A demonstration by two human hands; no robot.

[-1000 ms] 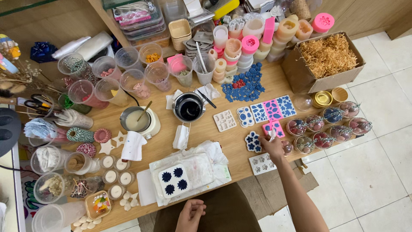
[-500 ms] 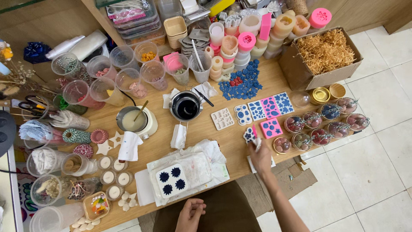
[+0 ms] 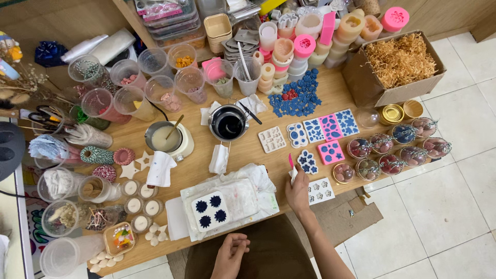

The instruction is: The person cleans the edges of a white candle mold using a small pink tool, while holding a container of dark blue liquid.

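Here we saw right hand (image 3: 298,192) pinching pink-tipped tool (image 3: 291,166); left hand (image 3: 231,251) loosely curled, empty; cardboard box (image 3: 380,93) at surface's (image 3: 248,154) far right; four dark-blue flowers (image 3: 211,210).

At the far right corner of your wooden worktable (image 3: 248,155), an open brown cardboard box (image 3: 368,88) stands filled with tan shredded paper (image 3: 403,59). Just in front of it sit two small round gold tins (image 3: 391,113), side by side. On the shelf at the back, clear flat plastic packs (image 3: 168,15) lie stacked with pink contents, beside a stack of beige square tubs (image 3: 219,28). No labels, signs or screens can be made out.
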